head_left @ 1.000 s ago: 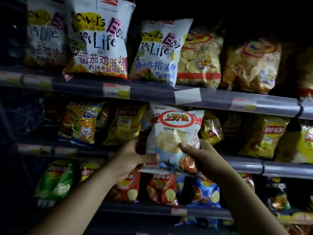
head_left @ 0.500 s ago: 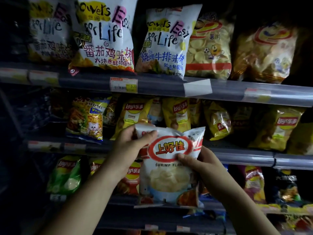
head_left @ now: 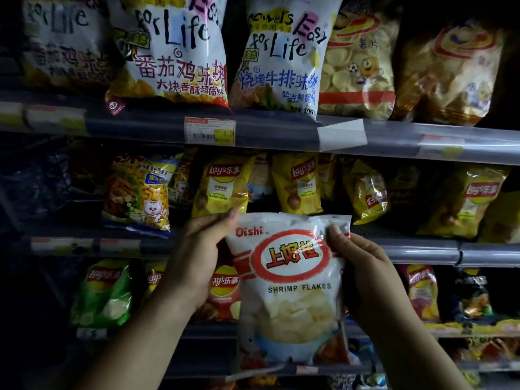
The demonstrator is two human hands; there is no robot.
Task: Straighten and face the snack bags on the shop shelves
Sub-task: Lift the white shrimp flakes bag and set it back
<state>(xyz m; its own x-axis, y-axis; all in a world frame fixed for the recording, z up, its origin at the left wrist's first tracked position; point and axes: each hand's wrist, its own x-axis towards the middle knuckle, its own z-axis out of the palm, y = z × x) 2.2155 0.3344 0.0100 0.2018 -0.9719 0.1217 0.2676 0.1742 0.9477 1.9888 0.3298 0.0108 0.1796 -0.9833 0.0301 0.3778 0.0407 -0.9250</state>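
Both hands hold one white Oishi bag (head_left: 289, 288) upright, its front with the red oval and the words "SHRIMP FLAKES" facing the camera. The left hand (head_left: 194, 257) grips the bag's upper left corner, thumb on the front near the top seam and the fingers hidden behind. The right hand (head_left: 365, 274) pinches the upper right edge, thumb pressed on the front beside the red oval, the other fingers behind the bag.

The bag hangs in front of the shelves, clear of them: its top seam sits just above the middle shelf rail (head_left: 422, 250), and its bottom seam reaches down to the lower shelf rail (head_left: 197, 370). Directly above the bag, on the middle shelf, stand yellow Lay's bags (head_left: 298, 184), somewhat tilted and uneven; up and to the left of it is an orange cat bag (head_left: 138, 192). Behind the bag to the left, a red Lay's bag (head_left: 223, 291) shows beside the left wrist, and further left a green Lay's bag (head_left: 104, 294). Well above the bag, on the top shelf, lean large white bags (head_left: 174, 49), and a price tag (head_left: 209, 131) is on the rail under them.
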